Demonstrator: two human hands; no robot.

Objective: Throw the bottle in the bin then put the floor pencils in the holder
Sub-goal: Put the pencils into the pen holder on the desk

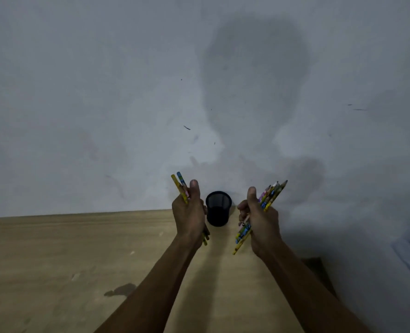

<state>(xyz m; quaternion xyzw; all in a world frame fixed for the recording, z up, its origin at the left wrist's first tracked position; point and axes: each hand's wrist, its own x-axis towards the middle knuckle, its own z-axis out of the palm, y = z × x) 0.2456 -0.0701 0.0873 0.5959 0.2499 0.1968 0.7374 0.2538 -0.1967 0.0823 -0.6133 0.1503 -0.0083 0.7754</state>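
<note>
A black mesh pencil holder (218,209) stands upright at the far edge of a wooden table, against the wall. My left hand (189,215) is raised just left of it, closed around a few colourful pencils (179,185) that stick out above and below the fist. My right hand (259,221) is raised just right of the holder and grips a bundle of several patterned pencils (272,192), tips pointing up and to the right. Both hands are apart from the holder. No bottle or bin is in view.
The wooden table (67,248) runs from the left edge to a right corner (319,265). A dark stain (122,290) marks its surface near the front. A grey wall (127,92) fills the background, with my shadow on it.
</note>
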